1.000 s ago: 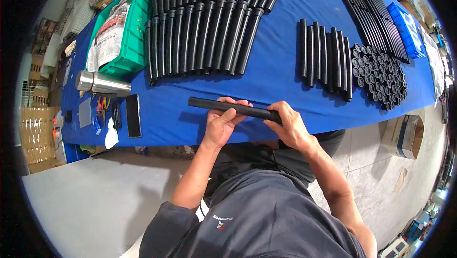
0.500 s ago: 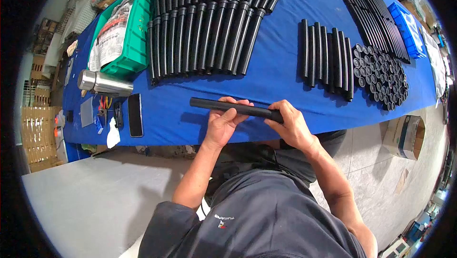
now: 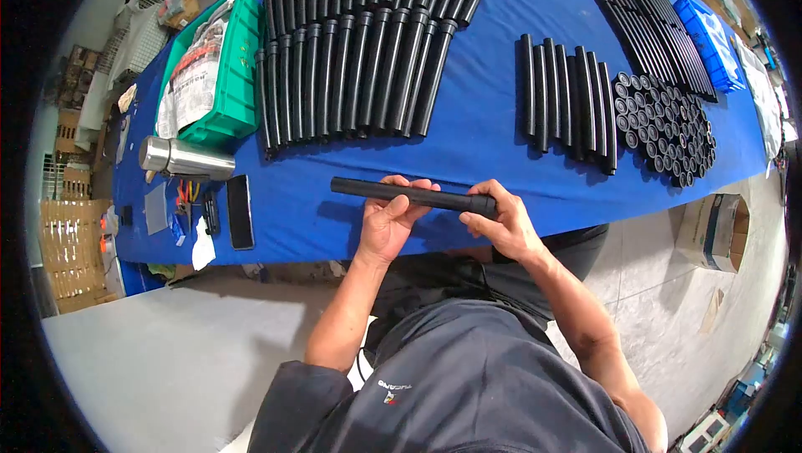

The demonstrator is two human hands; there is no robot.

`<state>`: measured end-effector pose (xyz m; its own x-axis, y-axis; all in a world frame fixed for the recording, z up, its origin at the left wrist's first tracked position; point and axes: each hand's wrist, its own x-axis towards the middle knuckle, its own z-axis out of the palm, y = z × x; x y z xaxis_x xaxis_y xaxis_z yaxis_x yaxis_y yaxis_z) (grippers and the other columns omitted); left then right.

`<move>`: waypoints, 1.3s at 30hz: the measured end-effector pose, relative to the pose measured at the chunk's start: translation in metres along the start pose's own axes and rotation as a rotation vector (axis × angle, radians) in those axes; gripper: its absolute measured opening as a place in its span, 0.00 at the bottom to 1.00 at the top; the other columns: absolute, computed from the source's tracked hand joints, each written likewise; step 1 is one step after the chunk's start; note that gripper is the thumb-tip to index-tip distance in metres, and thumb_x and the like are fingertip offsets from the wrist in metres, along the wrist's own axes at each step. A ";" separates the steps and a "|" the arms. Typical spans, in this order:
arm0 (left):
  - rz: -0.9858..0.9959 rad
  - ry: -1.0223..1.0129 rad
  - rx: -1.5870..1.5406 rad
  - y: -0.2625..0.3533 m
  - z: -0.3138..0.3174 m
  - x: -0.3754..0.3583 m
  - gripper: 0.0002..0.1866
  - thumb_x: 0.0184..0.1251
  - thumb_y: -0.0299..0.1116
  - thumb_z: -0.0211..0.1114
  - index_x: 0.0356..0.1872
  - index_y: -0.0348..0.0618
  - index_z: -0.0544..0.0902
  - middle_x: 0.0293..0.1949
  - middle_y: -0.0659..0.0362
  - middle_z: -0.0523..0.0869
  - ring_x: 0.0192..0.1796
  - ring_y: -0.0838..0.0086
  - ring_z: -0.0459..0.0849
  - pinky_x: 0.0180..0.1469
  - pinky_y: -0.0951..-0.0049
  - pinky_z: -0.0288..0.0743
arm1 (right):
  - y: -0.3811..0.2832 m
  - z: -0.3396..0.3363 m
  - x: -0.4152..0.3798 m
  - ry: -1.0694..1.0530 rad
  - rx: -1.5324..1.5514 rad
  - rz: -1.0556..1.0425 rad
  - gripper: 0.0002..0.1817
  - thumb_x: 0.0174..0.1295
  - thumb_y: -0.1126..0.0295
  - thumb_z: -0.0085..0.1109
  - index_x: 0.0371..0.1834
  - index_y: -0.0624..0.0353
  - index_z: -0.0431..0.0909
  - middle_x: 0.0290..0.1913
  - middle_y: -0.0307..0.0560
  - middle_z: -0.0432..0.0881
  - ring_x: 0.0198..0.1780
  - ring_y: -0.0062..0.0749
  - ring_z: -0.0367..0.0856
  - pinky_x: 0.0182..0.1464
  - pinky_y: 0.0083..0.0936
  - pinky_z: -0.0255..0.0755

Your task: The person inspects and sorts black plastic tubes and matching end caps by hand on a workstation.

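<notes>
A long black tube [image 3: 351, 188] lies nearly level across both hands above the near edge of the blue cloth. My left hand [image 3: 391, 217] is closed round its middle, thumb in front and fingers behind. At the right end sits a wider black collar or end cap [image 3: 478, 204], and my right hand [image 3: 505, 223] grips it between thumb and fingers. The tube's left end sticks out past my left hand. Beyond my hands, capped black tubes [image 3: 368, 77] lie side by side in two rows.
Plain black tubes [image 3: 576, 102], a cluster of round black caps [image 3: 664, 131] and thin black rods [image 3: 643, 22] lie on the right. On the left are a green crate [image 3: 238, 77], a steel flask [image 3: 188, 158], a phone [image 3: 240, 212] and pliers [image 3: 189, 194]. A blue basket [image 3: 706, 43] stands far right.
The wider collar at the tube's right end now shows more clearly, as my right-hand fingers have shifted on it. My left hand keeps its hold. The view has shifted slightly.
</notes>
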<state>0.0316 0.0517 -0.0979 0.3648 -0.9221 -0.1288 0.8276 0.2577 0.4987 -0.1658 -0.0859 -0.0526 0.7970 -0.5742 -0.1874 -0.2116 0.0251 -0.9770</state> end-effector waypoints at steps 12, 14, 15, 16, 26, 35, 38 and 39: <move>0.001 -0.003 0.029 -0.001 0.001 -0.001 0.18 0.69 0.28 0.71 0.58 0.42 0.78 0.59 0.44 0.85 0.67 0.48 0.80 0.72 0.48 0.75 | -0.008 0.000 -0.003 0.072 -0.180 -0.286 0.20 0.63 0.70 0.71 0.54 0.63 0.75 0.38 0.57 0.82 0.40 0.48 0.84 0.45 0.40 0.78; -0.023 -0.006 -0.022 0.002 0.000 -0.001 0.18 0.69 0.27 0.71 0.57 0.42 0.79 0.58 0.44 0.86 0.67 0.48 0.80 0.73 0.48 0.75 | 0.012 0.001 0.003 0.066 -0.393 -0.538 0.24 0.62 0.71 0.72 0.58 0.64 0.73 0.44 0.56 0.81 0.43 0.50 0.84 0.46 0.39 0.78; -0.010 -0.020 -0.006 0.001 -0.003 -0.002 0.17 0.69 0.27 0.71 0.56 0.42 0.79 0.58 0.44 0.86 0.67 0.48 0.80 0.72 0.49 0.76 | 0.005 -0.001 0.003 0.059 -0.415 -0.570 0.25 0.62 0.69 0.73 0.58 0.64 0.72 0.47 0.58 0.81 0.44 0.55 0.84 0.47 0.42 0.78; -0.011 -0.026 -0.007 0.001 -0.006 -0.002 0.17 0.69 0.27 0.72 0.56 0.42 0.79 0.58 0.44 0.86 0.67 0.48 0.80 0.71 0.49 0.77 | -0.001 -0.003 0.001 0.032 -0.372 -0.500 0.24 0.63 0.68 0.72 0.57 0.64 0.72 0.46 0.58 0.81 0.44 0.55 0.84 0.46 0.41 0.78; 0.006 -0.023 0.016 0.001 -0.006 -0.002 0.15 0.69 0.24 0.70 0.54 0.40 0.78 0.57 0.40 0.85 0.65 0.45 0.82 0.67 0.50 0.82 | -0.011 -0.002 -0.003 -0.027 -0.058 -0.107 0.20 0.65 0.66 0.70 0.53 0.65 0.76 0.36 0.55 0.81 0.41 0.44 0.84 0.43 0.37 0.76; -0.009 0.021 -0.007 0.000 -0.011 -0.003 0.18 0.68 0.28 0.73 0.56 0.40 0.79 0.56 0.40 0.86 0.65 0.47 0.82 0.68 0.48 0.80 | -0.007 -0.003 -0.004 0.004 -0.279 -0.395 0.21 0.67 0.65 0.68 0.54 0.66 0.74 0.40 0.60 0.82 0.40 0.56 0.83 0.42 0.45 0.75; -0.015 0.030 0.020 0.001 -0.010 -0.003 0.18 0.68 0.28 0.72 0.56 0.41 0.79 0.56 0.41 0.86 0.64 0.47 0.83 0.69 0.48 0.79 | -0.004 -0.001 -0.005 0.002 -0.282 -0.365 0.20 0.67 0.66 0.68 0.54 0.66 0.73 0.43 0.61 0.81 0.43 0.56 0.83 0.43 0.45 0.75; -0.007 0.029 0.028 0.001 -0.009 -0.003 0.17 0.69 0.29 0.72 0.56 0.41 0.79 0.57 0.41 0.86 0.65 0.47 0.82 0.70 0.48 0.78 | -0.002 0.002 -0.004 0.031 -0.270 -0.391 0.20 0.66 0.66 0.68 0.54 0.66 0.74 0.43 0.61 0.81 0.43 0.56 0.83 0.43 0.45 0.76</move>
<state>0.0352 0.0570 -0.1048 0.3716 -0.9150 -0.1569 0.8181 0.2428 0.5213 -0.1678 -0.0822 -0.0499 0.8297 -0.5226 0.1961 -0.0422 -0.4089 -0.9116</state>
